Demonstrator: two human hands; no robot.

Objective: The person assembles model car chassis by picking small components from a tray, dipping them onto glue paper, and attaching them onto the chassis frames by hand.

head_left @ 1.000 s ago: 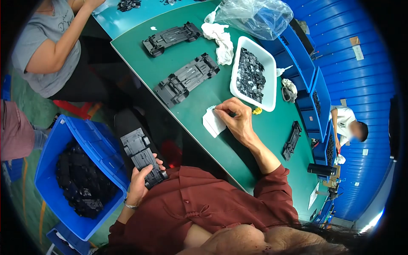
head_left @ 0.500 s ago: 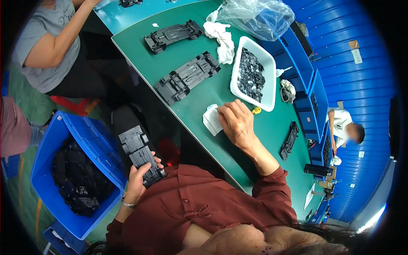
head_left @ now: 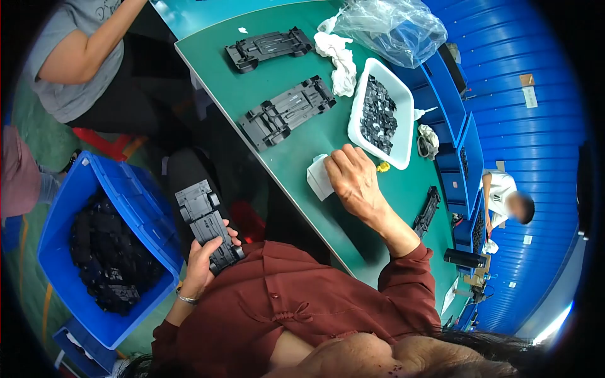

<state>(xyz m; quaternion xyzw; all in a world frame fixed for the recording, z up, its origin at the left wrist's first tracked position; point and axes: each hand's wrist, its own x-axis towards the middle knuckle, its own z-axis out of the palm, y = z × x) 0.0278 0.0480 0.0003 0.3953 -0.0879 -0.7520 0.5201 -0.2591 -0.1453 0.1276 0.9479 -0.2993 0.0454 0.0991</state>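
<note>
Held beside my lap, a grey and black toy car chassis (head_left: 205, 217) is in my left hand (head_left: 203, 261), the thumb across it and fingers around its far edge. My right hand (head_left: 355, 179) is over the green table, its fingers curled together at the edge of a white folded cloth or paper (head_left: 319, 179). Whatever those fingertips hold is hidden. Just past the hand sits a small yellow piece (head_left: 383, 167). Behind it stands a white tray (head_left: 408, 142) filled with small black parts (head_left: 378, 113). Another chassis (head_left: 287, 113) lies on the table to the left.
A further chassis (head_left: 270, 49) and a narrow black part (head_left: 427, 211) lie on the table. White rags (head_left: 340, 63) and a clear plastic bag (head_left: 391, 28) are at the back. A blue crate (head_left: 69, 277) of black parts stands at left. Co-workers (head_left: 79, 60) are nearby.
The camera view has shifted slightly, so the table items appear a little further right. My left hand keeps the chassis; my right hand stays by the white cloth or paper, fingers still curled.
</note>
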